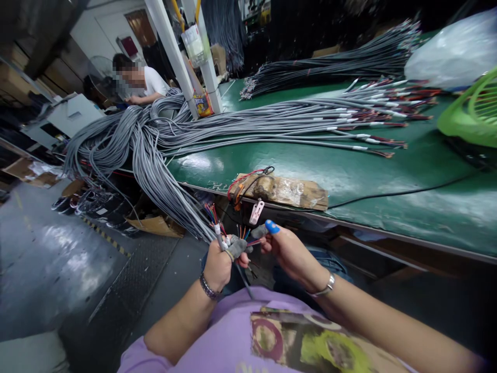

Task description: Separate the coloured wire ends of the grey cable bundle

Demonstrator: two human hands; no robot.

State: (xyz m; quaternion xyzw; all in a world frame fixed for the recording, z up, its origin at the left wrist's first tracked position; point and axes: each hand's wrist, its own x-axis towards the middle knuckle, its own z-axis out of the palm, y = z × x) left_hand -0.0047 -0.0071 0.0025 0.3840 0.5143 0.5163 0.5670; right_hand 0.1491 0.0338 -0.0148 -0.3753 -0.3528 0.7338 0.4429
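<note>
My left hand (pixel 220 265), with grey covers on some fingertips, is closed around a grey cable (pixel 218 234) near its stripped end. Red, blue and other coloured wires (pixel 212 213) stick up beside it. More thin coloured wires (pixel 243 232) fan out between my two hands. My right hand (pixel 289 251) has a blue cover on the thumb and a grey one on a finger; it pinches the tips of the thin wires. Their exact ends are hidden by the fingers. A long bundle of grey cables (pixel 166 181) hangs off the bench towards my left hand.
On the green bench (pixel 368 217) lie grey cables with stripped ends (pixel 373 111), darker cables (pixel 334 65), a wooden block (pixel 295 191) with a pink clip (pixel 257 212), a green basket (pixel 471 114) and a plastic bag (pixel 454 49). A person (pixel 149 83) sits beyond the bench.
</note>
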